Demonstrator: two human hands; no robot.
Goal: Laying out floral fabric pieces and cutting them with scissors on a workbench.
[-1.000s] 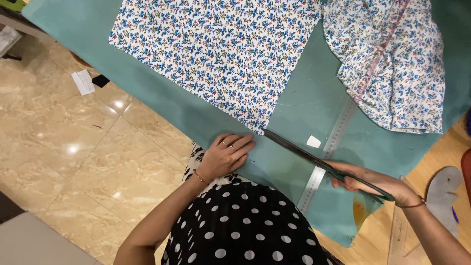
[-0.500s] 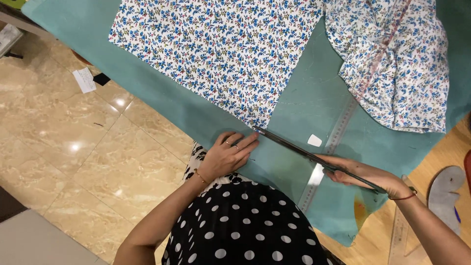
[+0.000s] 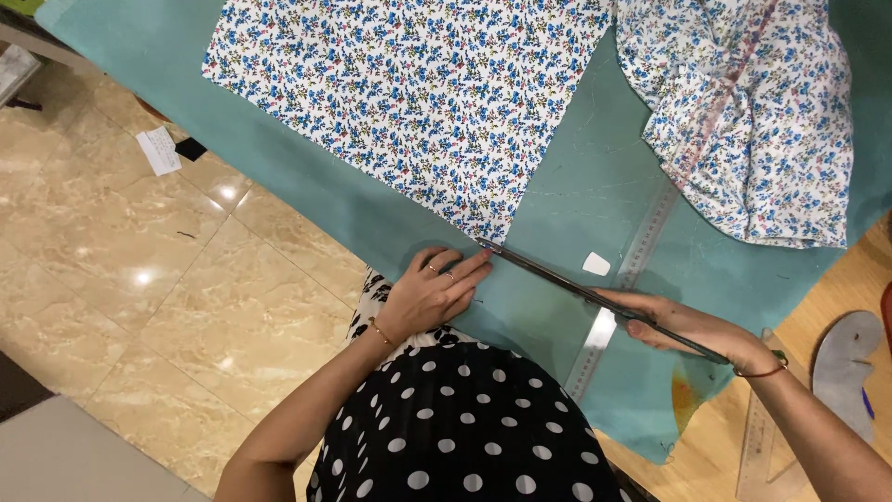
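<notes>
Scissors (image 3: 595, 299), long and dark-bladed, are lying low across the teal cutting mat (image 3: 279, 177), their tip sitting right at the near corner of the flat floral fabric (image 3: 409, 102), a white sheet printed with small blue flowers and bits of red and green. The right hand (image 3: 692, 332) is gripping the scissor handles, fingers curled around them, a thin red thread showing at the wrist. The left hand (image 3: 429, 296) is resting open and flat on the mat's near edge, fingertips (image 3: 478, 262) pointing toward the blade tip and lying just beside it; rings are showing on two fingers and a slim bracelet at the wrist. A clear ruler (image 3: 624, 284) is running diagonally under the blades, and a small white chalk piece (image 3: 596, 264) is sitting on the mat just beside it. A second, bunched-up piece of the same floral cloth (image 3: 753, 121) is lying at the mat's far right. On the marble floor (image 3: 139, 279) to the left, a small white paper slip (image 3: 160, 151) is lying next to a small black scrap (image 3: 190, 149). At the right edge, a grey curved template (image 3: 844, 358) is resting on the wooden tabletop (image 3: 836, 279).
</notes>
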